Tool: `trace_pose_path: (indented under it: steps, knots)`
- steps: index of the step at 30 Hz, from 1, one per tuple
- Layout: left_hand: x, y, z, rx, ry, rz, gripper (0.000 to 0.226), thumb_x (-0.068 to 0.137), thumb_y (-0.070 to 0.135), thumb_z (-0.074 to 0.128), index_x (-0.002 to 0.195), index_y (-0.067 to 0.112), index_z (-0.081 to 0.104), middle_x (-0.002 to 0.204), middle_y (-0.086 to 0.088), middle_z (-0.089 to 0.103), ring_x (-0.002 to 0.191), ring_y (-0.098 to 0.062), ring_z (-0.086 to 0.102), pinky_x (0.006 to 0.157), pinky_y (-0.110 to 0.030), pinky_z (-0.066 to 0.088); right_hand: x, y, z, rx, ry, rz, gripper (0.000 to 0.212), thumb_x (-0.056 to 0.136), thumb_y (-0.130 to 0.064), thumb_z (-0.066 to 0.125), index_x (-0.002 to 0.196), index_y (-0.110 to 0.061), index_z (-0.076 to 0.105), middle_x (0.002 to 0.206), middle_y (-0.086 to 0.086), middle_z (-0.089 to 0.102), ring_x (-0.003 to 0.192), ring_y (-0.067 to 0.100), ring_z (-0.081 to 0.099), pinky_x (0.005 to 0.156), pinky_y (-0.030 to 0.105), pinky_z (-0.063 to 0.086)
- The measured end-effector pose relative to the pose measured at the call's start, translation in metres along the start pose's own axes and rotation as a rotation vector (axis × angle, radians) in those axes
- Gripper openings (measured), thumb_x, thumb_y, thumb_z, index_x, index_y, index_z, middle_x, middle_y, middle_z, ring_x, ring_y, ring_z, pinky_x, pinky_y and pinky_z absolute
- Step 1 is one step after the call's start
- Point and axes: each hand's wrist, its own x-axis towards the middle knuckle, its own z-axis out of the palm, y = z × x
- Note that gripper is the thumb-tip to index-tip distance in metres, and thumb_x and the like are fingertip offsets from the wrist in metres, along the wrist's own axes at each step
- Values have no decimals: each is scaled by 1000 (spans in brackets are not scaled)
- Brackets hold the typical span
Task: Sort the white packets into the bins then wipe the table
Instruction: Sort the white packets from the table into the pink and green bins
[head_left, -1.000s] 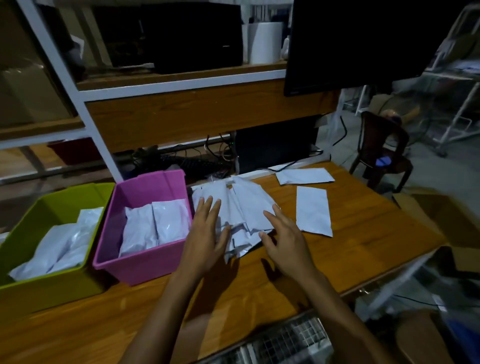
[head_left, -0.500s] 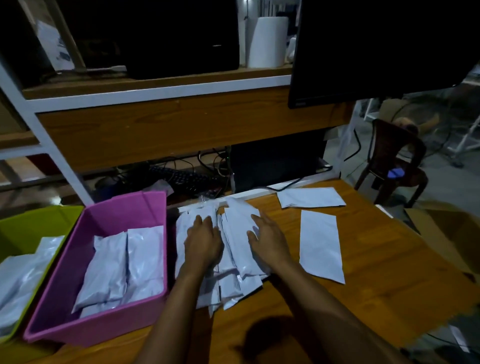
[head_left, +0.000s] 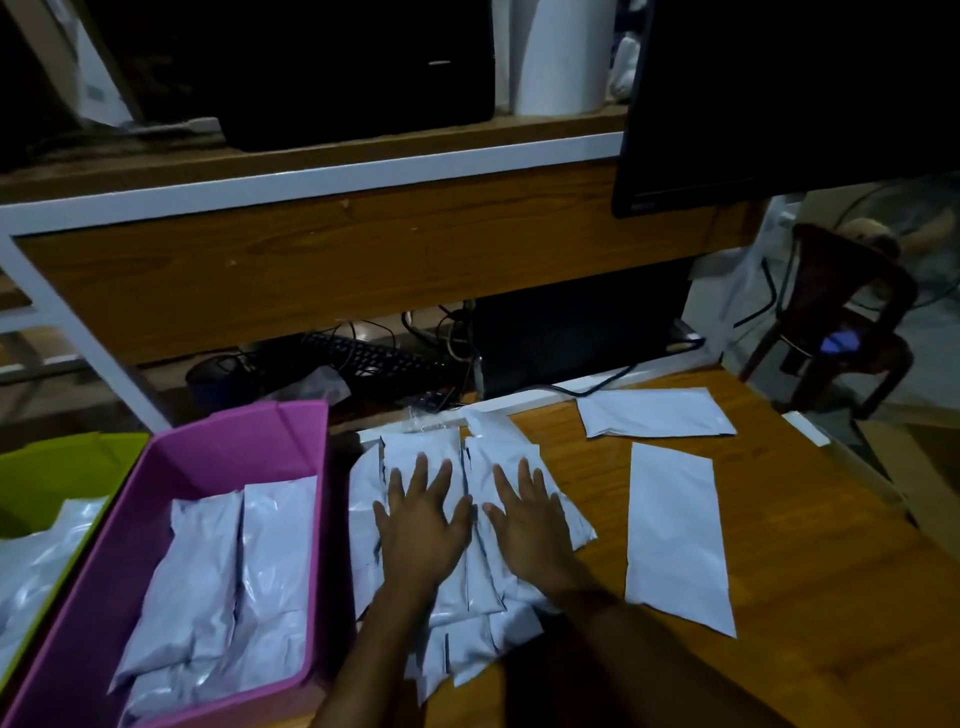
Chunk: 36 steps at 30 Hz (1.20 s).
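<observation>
A loose pile of white packets (head_left: 493, 452) lies on the wooden table (head_left: 810, 613), just right of the pink bin (head_left: 306, 447). My left hand (head_left: 421, 525) and my right hand (head_left: 530, 525) rest flat on top of the pile, fingers spread, gripping nothing. Two packets (head_left: 223, 587) lie inside the pink bin. The green bin (head_left: 67, 457) at the far left holds more white packets (head_left: 36, 561). Two flat white packets lie apart on the table: one (head_left: 675, 535) to the right of my hands, another (head_left: 654, 415) behind it.
A shelf unit with a wooden front board (head_left: 363, 265) rises behind the table. Under it sit a keyboard (head_left: 374, 358), cables and a dark computer case (head_left: 576, 332). A black monitor (head_left: 779, 93) hangs at the upper right. A dark chair (head_left: 841, 322) stands beyond the table's right corner.
Both hands slid forward onto the pile and now lie flat on it with fingers spread. The view moved closer and to the right, so the green bin is nearly out of frame.
</observation>
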Motion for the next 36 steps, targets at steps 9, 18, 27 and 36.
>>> trace_pose_path:
  steps: [9, 18, 27, 36]
  knots:
    - [6, -8, 9, -120, 96, 85, 57, 94, 37, 21, 140, 16, 48, 153, -7, 34, 146, -33, 17, 116, -53, 21, 7, 1, 6, -4, 52, -61, 48, 103, -31, 32, 149, -23, 29, 158, 15, 20, 146, 33, 20, 113, 45, 30]
    - [0, 13, -17, -292, 186, 199, 52, 93, 22, 27, 137, 9, 50, 151, -10, 36, 146, -32, 20, 118, -52, 18, -10, 1, -35, 95, 155, -56, 55, 102, -17, 42, 152, -25, 20, 162, 9, 6, 149, 27, 6, 118, 36, 19]
    - [-59, 33, -58, -383, 283, 392, 42, 102, 16, 34, 144, 20, 42, 153, 8, 24, 146, -11, 6, 119, -28, 9, -93, -28, -102, 216, 429, -88, 46, 102, -25, 41, 148, -19, 36, 159, 8, 22, 147, 24, 18, 116, 38, 30]
    - [-158, 20, -112, -443, 360, 449, 43, 103, 21, 39, 146, 23, 36, 155, 10, 18, 148, -10, 2, 120, -44, 15, -205, -78, -120, 289, 634, -143, 45, 102, -28, 38, 147, -24, 37, 159, 1, 23, 147, 19, 19, 106, 30, 39]
